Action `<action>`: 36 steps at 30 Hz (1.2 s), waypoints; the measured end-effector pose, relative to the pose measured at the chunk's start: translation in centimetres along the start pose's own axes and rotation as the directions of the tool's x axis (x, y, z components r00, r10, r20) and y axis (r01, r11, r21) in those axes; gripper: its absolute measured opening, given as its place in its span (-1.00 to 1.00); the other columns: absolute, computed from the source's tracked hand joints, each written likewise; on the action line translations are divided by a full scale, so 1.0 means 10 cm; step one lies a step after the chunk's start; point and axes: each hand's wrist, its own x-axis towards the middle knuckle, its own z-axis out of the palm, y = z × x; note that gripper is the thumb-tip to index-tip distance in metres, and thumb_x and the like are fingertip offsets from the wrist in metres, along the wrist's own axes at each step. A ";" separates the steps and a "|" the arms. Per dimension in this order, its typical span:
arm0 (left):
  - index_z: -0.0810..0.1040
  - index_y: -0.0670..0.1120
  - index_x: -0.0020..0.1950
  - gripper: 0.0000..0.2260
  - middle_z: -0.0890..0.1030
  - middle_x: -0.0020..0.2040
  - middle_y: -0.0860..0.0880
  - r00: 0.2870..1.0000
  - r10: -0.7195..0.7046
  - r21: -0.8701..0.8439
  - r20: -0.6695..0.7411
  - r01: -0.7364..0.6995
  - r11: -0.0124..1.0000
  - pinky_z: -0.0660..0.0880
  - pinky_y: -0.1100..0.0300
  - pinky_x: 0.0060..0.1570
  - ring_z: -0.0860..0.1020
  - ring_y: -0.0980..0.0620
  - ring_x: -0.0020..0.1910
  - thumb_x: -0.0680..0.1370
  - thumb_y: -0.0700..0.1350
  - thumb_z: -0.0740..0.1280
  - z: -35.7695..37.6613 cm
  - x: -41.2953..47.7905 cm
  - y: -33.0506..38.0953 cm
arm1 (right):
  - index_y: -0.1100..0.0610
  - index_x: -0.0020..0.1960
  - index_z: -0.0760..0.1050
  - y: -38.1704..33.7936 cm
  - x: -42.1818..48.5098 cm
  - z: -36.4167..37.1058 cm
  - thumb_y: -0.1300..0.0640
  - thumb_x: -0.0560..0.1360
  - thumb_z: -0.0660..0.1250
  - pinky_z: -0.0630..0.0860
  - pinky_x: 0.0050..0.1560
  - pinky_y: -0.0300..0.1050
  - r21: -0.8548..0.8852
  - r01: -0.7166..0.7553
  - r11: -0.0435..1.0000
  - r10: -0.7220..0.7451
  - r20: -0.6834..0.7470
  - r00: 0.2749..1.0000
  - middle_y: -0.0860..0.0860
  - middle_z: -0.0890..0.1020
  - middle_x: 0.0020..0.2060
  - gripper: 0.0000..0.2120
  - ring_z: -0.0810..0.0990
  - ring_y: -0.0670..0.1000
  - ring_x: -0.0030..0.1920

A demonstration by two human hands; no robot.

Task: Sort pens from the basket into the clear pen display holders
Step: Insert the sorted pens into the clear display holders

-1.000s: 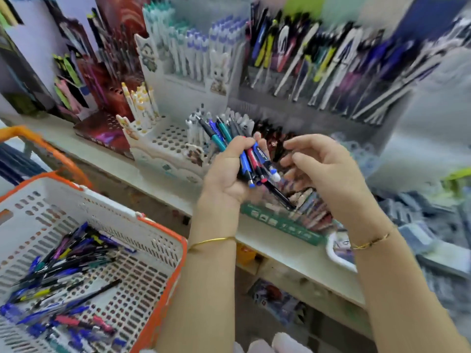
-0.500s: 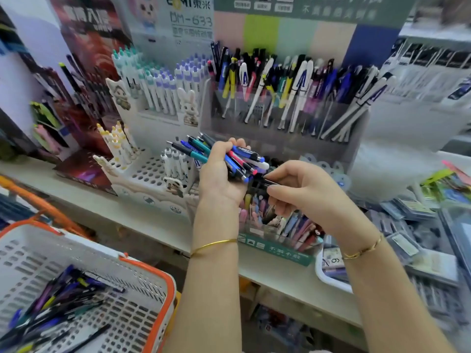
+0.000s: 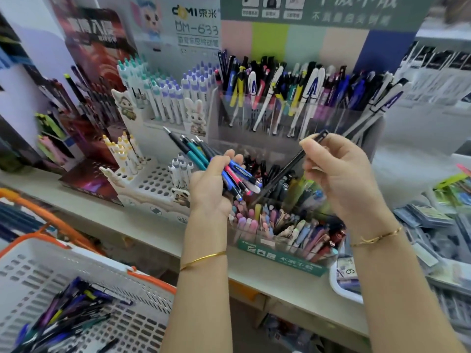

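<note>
Seen from the head camera, the left hand has its grip curled round a bundle of pens, fanned just in front of the clear pen display holder. The right hand pinches a black pen, slanted over the holder's crowded front tier. A white perforated stand crowds the left. Bare table edge runs below. The basket sits low left, loose pens inside.
</note>
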 end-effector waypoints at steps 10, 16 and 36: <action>0.56 -0.28 -0.08 -0.89 0.66 -0.22 -0.12 0.986 -0.101 0.221 0.130 0.070 0.973 0.63 0.07 -0.21 0.65 0.00 -0.31 0.57 -0.32 0.25 0.01 -0.02 0.08 | -0.08 -0.02 0.55 0.15 0.09 0.25 0.47 0.41 0.25 0.47 0.06 -0.23 -0.379 0.357 0.854 -0.134 0.504 0.853 -0.05 0.52 -0.04 -0.55 0.56 -0.08 0.02; 0.59 -0.31 0.00 -0.85 0.65 -0.16 -0.17 0.969 -0.168 0.258 0.183 0.118 0.959 0.63 0.05 -0.20 0.63 -0.07 -0.21 0.56 -0.28 0.26 -0.04 0.07 0.14 | 0.13 0.09 0.63 0.19 0.21 0.29 0.29 0.36 0.34 0.37 0.17 -0.40 -0.466 0.608 0.643 -0.241 0.630 0.738 -0.01 0.42 0.01 -0.68 0.46 -0.08 0.12; 0.45 -0.22 -0.03 -0.90 0.48 -0.37 -0.05 0.906 -0.232 0.279 0.354 0.135 0.951 0.51 0.25 -0.43 0.51 0.11 -0.46 0.48 -0.29 0.31 -0.11 0.07 0.15 | 0.17 -0.03 0.34 0.01 0.40 0.58 0.21 0.63 0.14 0.47 -0.27 -0.08 -0.308 0.297 0.904 -0.250 0.183 0.951 0.01 0.43 -0.35 -0.93 0.46 -0.01 -0.37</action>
